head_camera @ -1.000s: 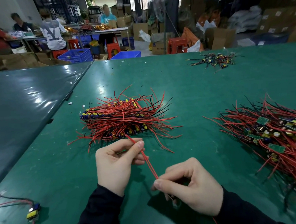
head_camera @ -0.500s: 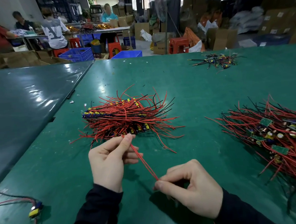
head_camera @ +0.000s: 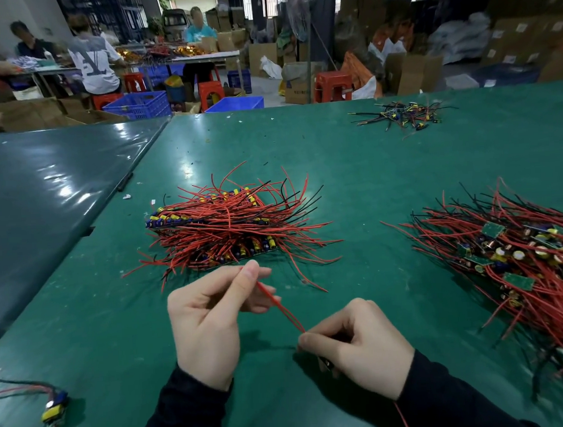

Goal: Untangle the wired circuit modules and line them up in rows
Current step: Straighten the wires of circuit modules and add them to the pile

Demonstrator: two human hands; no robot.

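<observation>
A green tabletop [head_camera: 353, 177] carries the sorted pile of modules [head_camera: 229, 229] at its middle. Just in front of that pile, the left hand [head_camera: 207, 318] pinches one end of a red wire [head_camera: 280, 306] while the right hand [head_camera: 362, 346] pinches the other (its module mostly hidden under the fingers). Right of the pile lies the tangled heap [head_camera: 521, 266]; behind it, blue crates [head_camera: 137, 105], red stools and cardboard boxes.

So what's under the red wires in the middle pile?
Under the middle pile's red wires, rows of modules with blue and yellow parts show at the left and near edges. The middle ones are covered; green table lies beneath.
</observation>
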